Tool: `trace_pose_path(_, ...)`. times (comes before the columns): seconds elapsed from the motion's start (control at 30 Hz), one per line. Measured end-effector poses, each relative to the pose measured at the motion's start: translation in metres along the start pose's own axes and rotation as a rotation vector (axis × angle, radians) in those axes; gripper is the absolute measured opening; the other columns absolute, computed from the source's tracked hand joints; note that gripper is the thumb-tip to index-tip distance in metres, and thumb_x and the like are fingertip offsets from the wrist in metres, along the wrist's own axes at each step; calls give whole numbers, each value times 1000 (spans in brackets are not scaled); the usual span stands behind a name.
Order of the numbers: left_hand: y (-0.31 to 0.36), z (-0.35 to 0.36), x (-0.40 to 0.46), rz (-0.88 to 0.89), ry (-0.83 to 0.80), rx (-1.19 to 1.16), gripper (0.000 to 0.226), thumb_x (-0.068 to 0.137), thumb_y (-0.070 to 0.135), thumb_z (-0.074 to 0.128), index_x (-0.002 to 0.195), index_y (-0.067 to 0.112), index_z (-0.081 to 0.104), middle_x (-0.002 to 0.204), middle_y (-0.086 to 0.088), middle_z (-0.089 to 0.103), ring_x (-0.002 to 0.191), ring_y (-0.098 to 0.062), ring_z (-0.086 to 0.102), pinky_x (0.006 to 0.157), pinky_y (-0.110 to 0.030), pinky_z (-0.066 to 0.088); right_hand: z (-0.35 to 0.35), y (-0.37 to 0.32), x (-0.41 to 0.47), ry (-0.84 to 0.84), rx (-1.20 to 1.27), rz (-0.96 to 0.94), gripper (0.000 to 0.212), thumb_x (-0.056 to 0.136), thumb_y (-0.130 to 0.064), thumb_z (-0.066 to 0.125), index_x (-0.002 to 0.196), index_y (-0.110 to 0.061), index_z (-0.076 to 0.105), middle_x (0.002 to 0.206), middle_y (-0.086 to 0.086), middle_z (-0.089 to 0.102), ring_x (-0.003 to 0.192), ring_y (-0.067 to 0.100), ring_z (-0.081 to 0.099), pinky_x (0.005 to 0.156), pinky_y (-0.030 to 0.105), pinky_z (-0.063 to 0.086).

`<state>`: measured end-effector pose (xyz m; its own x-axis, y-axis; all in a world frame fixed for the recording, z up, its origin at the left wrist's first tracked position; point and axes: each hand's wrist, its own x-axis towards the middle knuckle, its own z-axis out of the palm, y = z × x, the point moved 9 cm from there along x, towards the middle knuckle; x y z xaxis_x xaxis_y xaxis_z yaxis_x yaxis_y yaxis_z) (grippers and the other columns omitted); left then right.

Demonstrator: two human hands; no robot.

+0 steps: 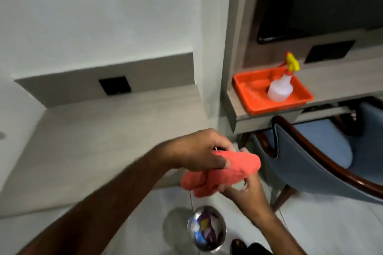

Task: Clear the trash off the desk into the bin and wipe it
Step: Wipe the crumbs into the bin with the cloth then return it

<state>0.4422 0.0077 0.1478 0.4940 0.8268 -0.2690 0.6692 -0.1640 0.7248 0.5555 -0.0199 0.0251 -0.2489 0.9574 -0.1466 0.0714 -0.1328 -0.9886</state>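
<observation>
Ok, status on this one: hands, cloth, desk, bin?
Left hand and right hand both gripping the pink cloth, off the desk. Trash in metal bin on floor. Nothing in the way.

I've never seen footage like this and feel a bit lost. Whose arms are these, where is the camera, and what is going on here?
There is no machine here: a person wears a camera on the head, looking down at their own arms. The left hand and right hand both grip a pink-red cloth, bunched between them above the floor. Below it stands a shiny metal bin with colourful trash inside. The pale desk lies to the left. On a shelf to the right, an orange tray holds a spray bottle. A blue chair sits beneath.
</observation>
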Motion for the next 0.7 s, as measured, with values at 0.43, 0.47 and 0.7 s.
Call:
trace_pose_path(0.43,-13,-149,308,-136,478,199,30,97,11,57,124,11,70,127,-10,71,118,-27,65,104,-33,50,-187,-14,248,218,96,82,48,61,-37,84,102,-15,71,92,12,77,83,26,72,74,49,60)
trace_pose_path(0.47,-22,-152,337,-153,483,232,32,97,11,56,126,11,68,129,-11,70,120,-29,63,106,-34,49,-198,-10,270,235,65,73,41,68,-30,83,104,-16,70,96,11,76,89,30,71,80,53,58)
trace_pose_path(0.7,-101,-143,450,-280,453,207,45,99,5,54,145,3,54,138,-19,64,121,-29,65,96,-19,47,-221,27,381,278,-244,210,50,83,-18,70,127,-18,47,115,11,66,103,34,63,93,52,52)
